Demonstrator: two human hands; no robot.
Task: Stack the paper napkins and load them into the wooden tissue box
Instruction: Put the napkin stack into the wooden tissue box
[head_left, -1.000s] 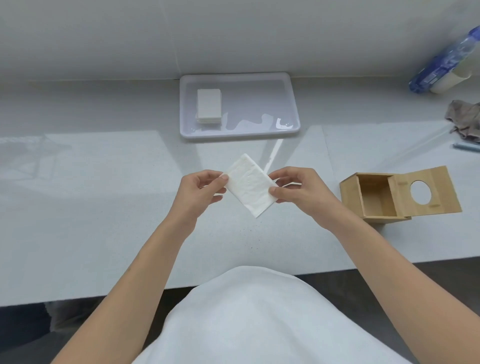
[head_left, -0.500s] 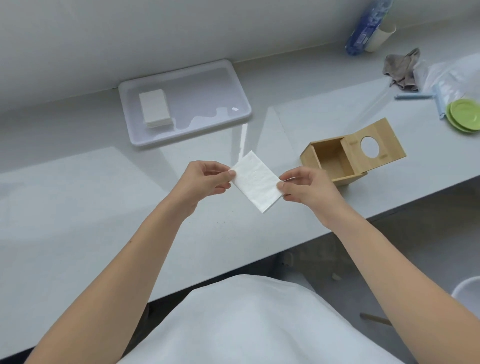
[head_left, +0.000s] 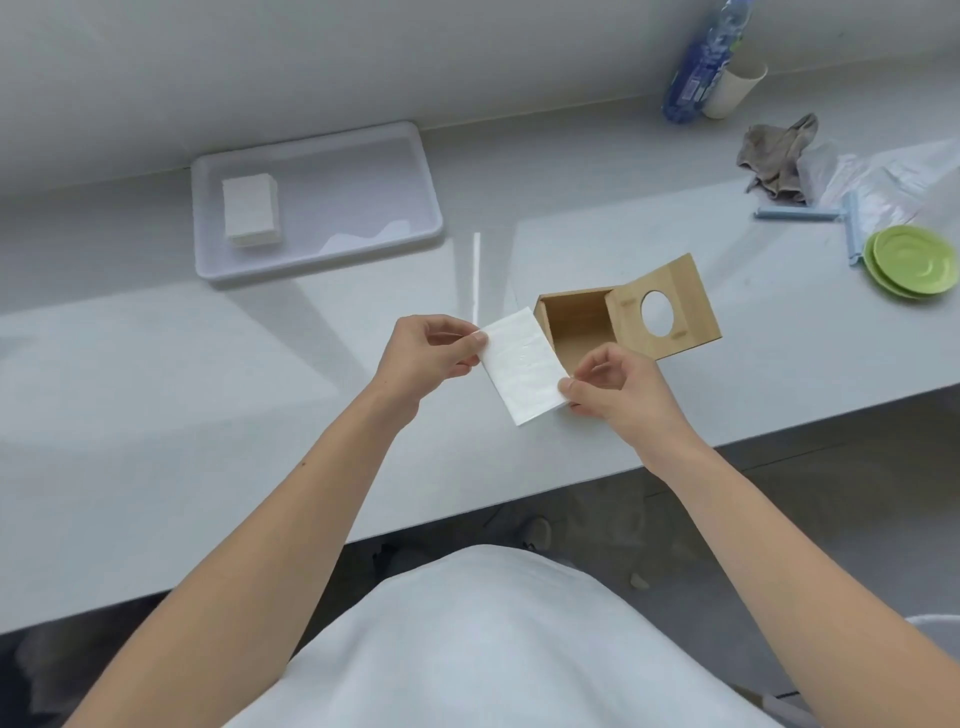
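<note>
Centre of frame, nearest: one folded napkin (head_left: 522, 366) is held above the tabletop (head_left: 208, 415), pinched at its upper left corner by the left hand (head_left: 423, 353) and at its lower right edge by the right hand (head_left: 615, 392). Both hands are clamped on it, thumb against fingers. The napkin looks white, flat, rectangular, faintly embossed, turned diagonally, uncrumpled.

Just behind, right of centre: the wooden box (head_left: 576, 325) lies with its lid (head_left: 662, 312) swung open, round hole showing. The interior seen is bare; nothing appears loaded yet.

Upper left: a small stack of napkins (head_left: 251, 209) is left in the white tray (head_left: 363, 239).

Judged: loading is barely begun; the stack remains to be transferred.
</note>
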